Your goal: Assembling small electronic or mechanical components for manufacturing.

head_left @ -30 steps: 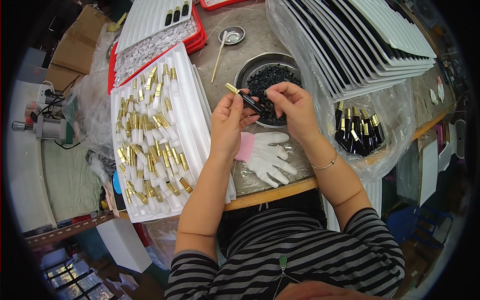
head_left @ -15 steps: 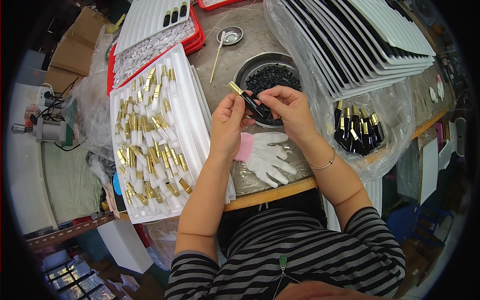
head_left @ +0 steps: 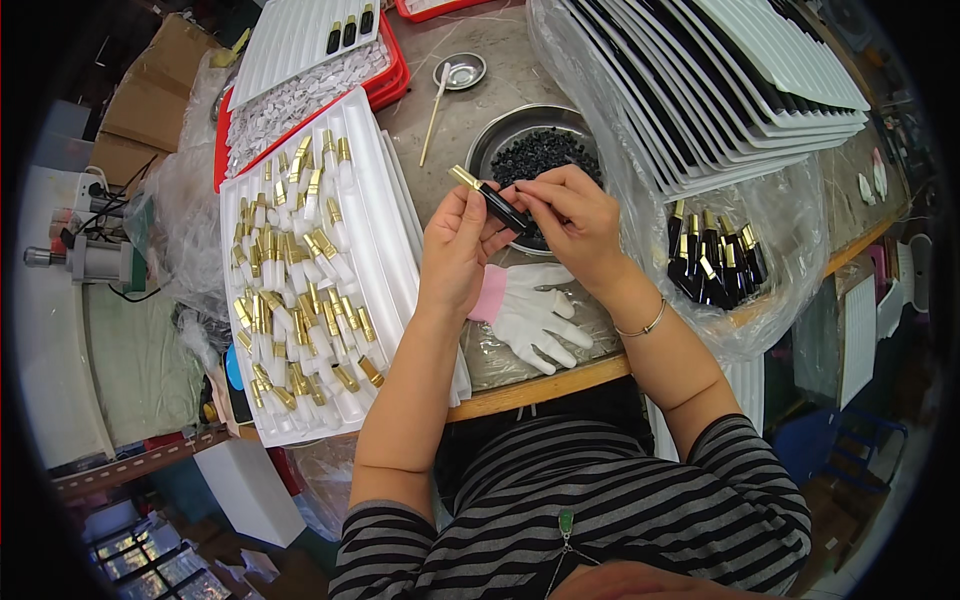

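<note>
My left hand [head_left: 462, 240] is closed round a slim black tube [head_left: 506, 210] with a gold neck [head_left: 464, 177], tilted with the neck up and to the left. My right hand [head_left: 574, 218] is closed in a pinch beside the tube's middle; whatever lies between the fingertips is too small to make out. Just beyond the hands stands a round metal bowl [head_left: 484, 140] of small black pieces [head_left: 545, 153]. Under my wrists a white glove with a pink cuff [head_left: 530, 312] lies on the plastic-covered table.
At left, a white tray [head_left: 385, 225] bears many clear, gold-necked pieces [head_left: 315, 250]. Behind it sits a red tray [head_left: 222, 150] of white bits. A swab [head_left: 433, 118] and small metal dish [head_left: 461, 70] lie farther back. Black-and-gold tubes [head_left: 715, 262] and stacked white trays [head_left: 720, 170] occupy the right.
The black tube and its gold neck have shifted slightly left and up. My right hand's fingers have curled and turned a little, still beside the tube.
</note>
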The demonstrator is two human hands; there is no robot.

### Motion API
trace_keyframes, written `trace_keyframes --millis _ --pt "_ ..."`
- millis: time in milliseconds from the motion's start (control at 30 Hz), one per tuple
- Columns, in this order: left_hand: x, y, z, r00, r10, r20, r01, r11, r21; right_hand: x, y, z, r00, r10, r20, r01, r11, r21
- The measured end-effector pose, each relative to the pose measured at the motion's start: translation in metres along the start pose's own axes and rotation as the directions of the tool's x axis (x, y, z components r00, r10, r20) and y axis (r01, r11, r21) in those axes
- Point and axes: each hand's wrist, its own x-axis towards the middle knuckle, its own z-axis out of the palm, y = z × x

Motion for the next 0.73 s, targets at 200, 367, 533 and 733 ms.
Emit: trace_keyframes --millis 200,367,533,733 --pt "-0.0003 0.0019 0.0008 1.0 0.007 -0.016 -0.007 1.0 -0.012 0.0007 -0.0059 0.0007 0.997 0.078 0.005 -0.078 0.995 0.067" --pt "-0.0003 0.002 0.0021 1.0 0.0 -0.013 0.0 1.0 -0.014 -0.0005 -0.0009 0.0004 0.994 0.108 0.01 -0.108 0.99 0.087" --pt "0.0002 0.0008 0.0008 1.0 -0.004 0.001 0.004 1.0 -0.026 0.0019 -0.0032 -0.003 0.998 0.058 0.001 -0.058 0.998 0.025" --pt "0.0001 0.0005 0.0007 1.0 0.0 0.01 0.0 1.0 -0.022 0.0018 -0.0006 -0.0032 1.0 -0.024 0.0 0.024 0.997 -0.071"
